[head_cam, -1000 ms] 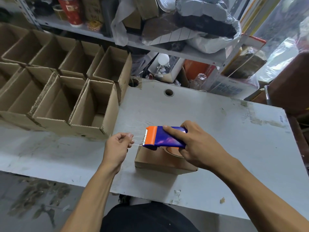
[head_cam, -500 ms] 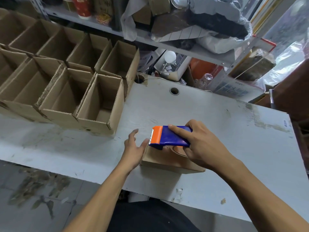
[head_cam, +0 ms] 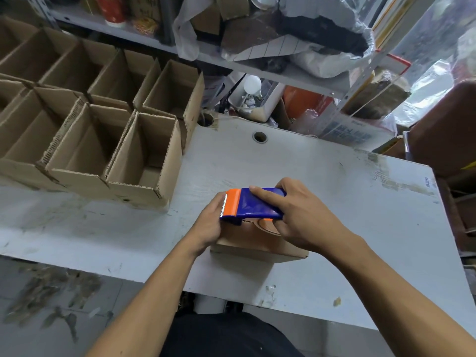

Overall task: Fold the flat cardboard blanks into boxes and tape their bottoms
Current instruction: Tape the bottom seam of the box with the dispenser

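A small cardboard box (head_cam: 257, 247) lies bottom-up on the white table (head_cam: 334, 191), near its front edge. My right hand (head_cam: 301, 217) grips a blue and orange tape dispenser (head_cam: 251, 206) and holds it on top of the box, the orange toothed end pointing left. My left hand (head_cam: 210, 222) lies against the box's left end, just under the dispenser's blade, fingers pressed to the cardboard. The tape itself is too faint to make out.
Several folded open boxes (head_cam: 144, 161) stand in rows on the left part of the table. A cluttered metal shelf (head_cam: 257, 68) runs behind the table. Two round holes (head_cam: 260, 137) pierce the tabletop near its back edge. Floor shows at the lower left.
My left hand let go of the pulled tape end and moved right onto the box's left end. The dispenser stayed on the box top.
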